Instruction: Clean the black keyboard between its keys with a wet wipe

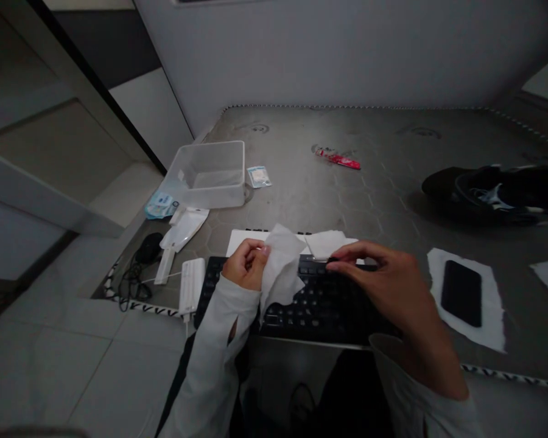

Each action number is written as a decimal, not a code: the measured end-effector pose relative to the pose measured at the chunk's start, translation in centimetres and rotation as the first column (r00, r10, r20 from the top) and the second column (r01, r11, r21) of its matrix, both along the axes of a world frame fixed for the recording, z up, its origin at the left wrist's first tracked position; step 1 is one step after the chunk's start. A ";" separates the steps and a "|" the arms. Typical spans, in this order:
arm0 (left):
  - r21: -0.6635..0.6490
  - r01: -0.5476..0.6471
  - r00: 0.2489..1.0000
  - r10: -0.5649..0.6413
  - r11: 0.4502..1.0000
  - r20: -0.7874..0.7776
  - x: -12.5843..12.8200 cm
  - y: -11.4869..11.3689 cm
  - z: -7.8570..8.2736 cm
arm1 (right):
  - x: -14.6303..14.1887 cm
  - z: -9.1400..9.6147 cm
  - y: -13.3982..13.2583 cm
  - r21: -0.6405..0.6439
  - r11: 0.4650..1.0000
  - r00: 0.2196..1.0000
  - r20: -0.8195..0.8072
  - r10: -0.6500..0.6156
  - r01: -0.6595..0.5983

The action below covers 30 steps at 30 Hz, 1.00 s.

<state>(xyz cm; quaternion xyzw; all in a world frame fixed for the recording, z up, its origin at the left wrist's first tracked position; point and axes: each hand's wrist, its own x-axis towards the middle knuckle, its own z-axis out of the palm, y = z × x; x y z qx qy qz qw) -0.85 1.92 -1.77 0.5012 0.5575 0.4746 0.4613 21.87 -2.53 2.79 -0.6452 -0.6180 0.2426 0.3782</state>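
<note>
My left hand (pixel 246 264) pinches a crumpled white tissue (pixel 281 267) that hangs over the left half of a black keyboard (pixel 319 304). Over the keyboard's back edge, my right hand (pixel 379 264) has thumb and fingertips closed on a small slim item (pixel 320 259) with a dark end and a pale, thin part pointing left. Its exact kind is too small to make out. Just behind it lies another white tissue (pixel 329 243), on a white flat board or sheet (pixel 242 239) behind the keyboard.
A clear plastic bin (pixel 214 198) stands back left, beside a small packet (pixel 259 176). Nearer are a white power strip (pixel 192 286) and a black mouse (pixel 149 247). A red item (pixel 340 160) lies behind; a phone (pixel 462 293) on tissue and a dark cap (pixel 484 188) are right.
</note>
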 end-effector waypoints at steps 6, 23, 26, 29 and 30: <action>0.010 0.063 0.898 -0.052 0.998 -0.437 -0.8 0.0 0.5 | 0.4 -2.0 -0.3 -0.312 0.900 0.945 0.019 0.326 -0.305; -0.026 0.084 0.826 -0.084 0.996 -0.558 -1.0 -0.2 1.3 | -1.8 -5.6 -0.7 -0.375 0.857 0.869 0.207 0.449 -0.353; -0.029 0.091 0.822 -0.091 0.995 -0.562 -1.0 -0.2 1.3 | -1.8 -6.0 -1.1 -0.370 0.856 0.868 0.203 0.453 -0.360; -0.024 0.108 0.817 -0.102 0.994 -0.568 -1.0 -0.2 1.4 | -1.8 -6.0 -1.3 -0.371 0.858 0.873 0.199 0.446 -0.354; -0.027 0.114 0.814 -0.109 0.993 -0.570 -1.0 -0.2 1.4 | -1.9 -5.9 -1.2 -0.375 0.854 0.870 0.196 0.452 -0.359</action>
